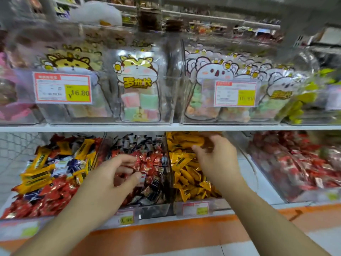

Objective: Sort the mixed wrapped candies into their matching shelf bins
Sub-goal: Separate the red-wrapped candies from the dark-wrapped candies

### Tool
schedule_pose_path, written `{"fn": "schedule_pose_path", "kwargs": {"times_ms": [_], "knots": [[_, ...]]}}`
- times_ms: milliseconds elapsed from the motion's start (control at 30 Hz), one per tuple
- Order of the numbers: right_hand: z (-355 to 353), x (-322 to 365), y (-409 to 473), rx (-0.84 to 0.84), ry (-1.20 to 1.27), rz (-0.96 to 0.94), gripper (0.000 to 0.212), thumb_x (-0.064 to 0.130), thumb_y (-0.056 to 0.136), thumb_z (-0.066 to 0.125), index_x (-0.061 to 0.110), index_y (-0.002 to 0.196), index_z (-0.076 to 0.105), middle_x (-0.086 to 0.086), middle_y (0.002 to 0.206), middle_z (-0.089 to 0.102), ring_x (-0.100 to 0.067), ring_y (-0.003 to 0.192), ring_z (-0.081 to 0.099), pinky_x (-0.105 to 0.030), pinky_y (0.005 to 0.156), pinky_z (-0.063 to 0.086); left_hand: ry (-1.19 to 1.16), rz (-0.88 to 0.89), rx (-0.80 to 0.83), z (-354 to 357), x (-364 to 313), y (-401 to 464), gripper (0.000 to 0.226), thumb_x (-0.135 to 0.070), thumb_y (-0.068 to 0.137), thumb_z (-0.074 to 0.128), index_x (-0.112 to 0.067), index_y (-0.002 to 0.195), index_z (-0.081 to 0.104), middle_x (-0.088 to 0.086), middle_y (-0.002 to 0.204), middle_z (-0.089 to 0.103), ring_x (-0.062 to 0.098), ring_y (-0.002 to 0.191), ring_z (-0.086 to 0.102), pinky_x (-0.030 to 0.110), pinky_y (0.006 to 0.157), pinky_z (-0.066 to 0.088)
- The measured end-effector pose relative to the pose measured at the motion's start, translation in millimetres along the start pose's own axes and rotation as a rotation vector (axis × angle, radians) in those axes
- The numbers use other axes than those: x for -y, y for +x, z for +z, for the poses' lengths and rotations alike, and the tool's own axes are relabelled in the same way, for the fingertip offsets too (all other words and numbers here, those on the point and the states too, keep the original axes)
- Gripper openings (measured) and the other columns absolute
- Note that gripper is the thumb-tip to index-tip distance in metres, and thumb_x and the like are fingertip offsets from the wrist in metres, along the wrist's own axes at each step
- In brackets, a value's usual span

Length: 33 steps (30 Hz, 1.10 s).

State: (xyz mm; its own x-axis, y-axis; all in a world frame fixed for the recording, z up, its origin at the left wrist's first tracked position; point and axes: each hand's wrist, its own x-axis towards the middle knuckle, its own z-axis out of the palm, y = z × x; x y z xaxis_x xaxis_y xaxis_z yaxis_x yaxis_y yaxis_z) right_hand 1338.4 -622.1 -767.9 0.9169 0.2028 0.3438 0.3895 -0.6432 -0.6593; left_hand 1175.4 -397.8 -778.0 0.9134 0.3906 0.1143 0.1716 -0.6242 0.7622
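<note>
Red candies pinched by left hand.

The bins on the lower shelf are clear, glossy plastic, thin-walled and smooth, with glare on their dividers. The red candies wear crinkled foil-like wrappers that glint. The yellow candies sit in smooth, shiny film with a metallic sheen. The mixed pile at left shows the same glossy wrappers in red, yellow and dark blue. The upper jars are transparent hard plastic, highly reflective; the bags inside are clear glossy film with printed cartoon animals. The price tags look like matt paper behind clear plastic sleeves. The shelf edge is smooth, white and painted-looking. The floor is polished with a slight sheen.
</note>
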Motion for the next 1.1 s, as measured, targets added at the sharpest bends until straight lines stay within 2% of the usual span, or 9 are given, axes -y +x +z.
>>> {"fn": "schedule_pose_path", "kwargs": {"times_ms": [67, 167, 400, 500, 600, 700, 800, 967, 1100], "knots": [[0, -7, 4, 0.070, -0.191, -0.009, 0.047, 0.037, 0.089, 0.078, 0.027, 0.132, 0.065, -0.002, 0.117, 0.069, -0.022, 0.111, 0.063, -0.034, 0.095, 0.051, 0.080, 0.002, 0.004, -6, 3, -1, 0.030, -0.050, 0.093, 0.066, -0.051, 0.122, 0.057, -0.031, 0.112, 0.060, -0.020, 0.102, 0.053, 0.010, 0.075, 0.044], [3, 1, 1, 0.190, -0.302, -0.033, 0.054, 0.034, 0.090, 0.075, 0.026, 0.141, 0.062, -0.006, 0.131, 0.065, -0.027, 0.125, 0.057, -0.034, 0.104, 0.045, 0.149, 0.011, -0.010, -17, 12, -1, 0.029, -0.048, 0.097, 0.063, -0.050, 0.125, 0.055, -0.033, 0.114, 0.054, -0.021, 0.103, 0.049, 0.004, 0.073, 0.044], [13, 31, -16, 0.207, -0.352, -0.098, 0.039, 0.022, 0.092, 0.071, 0.018, 0.131, 0.068, -0.007, 0.125, 0.065, -0.030, 0.121, 0.057, -0.037, 0.100, 0.046, 0.207, 0.018, -0.201, -45, 50, 21, 0.021, -0.033, 0.100, 0.064, -0.033, 0.121, 0.062, -0.021, 0.110, 0.060, -0.004, 0.102, 0.057, 0.010, 0.082, 0.043], [18, 39, -23, 0.208, -0.326, -0.125, 0.032, 0.019, 0.092, 0.071, 0.022, 0.124, 0.069, 0.003, 0.113, 0.059, -0.024, 0.113, 0.058, -0.030, 0.089, 0.042, 0.250, -0.010, -0.267, -59, 71, 35, 0.029, -0.026, 0.099, 0.064, -0.024, 0.129, 0.063, -0.009, 0.115, 0.063, 0.006, 0.105, 0.060, 0.024, 0.092, 0.049], [23, 42, -26, 0.195, -0.303, -0.154, 0.029, 0.015, 0.091, 0.071, 0.022, 0.119, 0.069, 0.008, 0.107, 0.053, -0.017, 0.102, 0.055, -0.026, 0.086, 0.038, 0.317, -0.076, -0.230, -66, 89, 50, 0.051, -0.031, 0.099, 0.065, -0.023, 0.147, 0.051, 0.003, 0.136, 0.060, 0.020, 0.126, 0.056, 0.029, 0.102, 0.045], [28, 43, -28, 0.209, -0.311, -0.163, 0.030, 0.010, 0.089, 0.073, 0.022, 0.116, 0.069, 0.009, 0.105, 0.053, -0.023, 0.108, 0.059, -0.027, 0.087, 0.037, 0.294, -0.090, -0.124, -66, 100, 61, 0.070, -0.041, 0.096, 0.069, -0.030, 0.157, 0.037, 0.000, 0.156, 0.045, 0.022, 0.143, 0.044, 0.037, 0.116, 0.040], [32, 46, -28, 0.218, -0.330, -0.167, 0.031, 0.008, 0.087, 0.074, 0.021, 0.115, 0.070, 0.011, 0.106, 0.052, -0.024, 0.113, 0.060, -0.026, 0.090, 0.036, 0.328, -0.087, -0.047, -61, 107, 64, 0.079, -0.036, 0.094, 0.073, -0.030, 0.160, 0.031, -0.001, 0.161, 0.039, 0.022, 0.148, 0.038, 0.036, 0.120, 0.036], [38, 45, -27, 0.244, -0.333, -0.189, 0.030, 0.008, 0.087, 0.075, 0.021, 0.113, 0.069, 0.011, 0.106, 0.054, -0.024, 0.112, 0.061, -0.028, 0.090, 0.039, 0.346, -0.039, -0.097, -60, 109, 62, 0.058, -0.028, 0.090, 0.077, -0.030, 0.143, 0.055, -0.003, 0.142, 0.056, 0.020, 0.128, 0.054, 0.037, 0.105, 0.051], [40, 45, -29, 0.266, -0.308, -0.217, 0.028, 0.011, 0.089, 0.074, 0.025, 0.112, 0.068, 0.012, 0.112, 0.058, -0.018, 0.113, 0.060, -0.026, 0.093, 0.042, 0.375, -0.048, -0.110, -59, 103, 57, 0.045, -0.026, 0.088, 0.077, -0.030, 0.129, 0.059, -0.005, 0.126, 0.059, 0.017, 0.113, 0.060, 0.034, 0.092, 0.054]]}}
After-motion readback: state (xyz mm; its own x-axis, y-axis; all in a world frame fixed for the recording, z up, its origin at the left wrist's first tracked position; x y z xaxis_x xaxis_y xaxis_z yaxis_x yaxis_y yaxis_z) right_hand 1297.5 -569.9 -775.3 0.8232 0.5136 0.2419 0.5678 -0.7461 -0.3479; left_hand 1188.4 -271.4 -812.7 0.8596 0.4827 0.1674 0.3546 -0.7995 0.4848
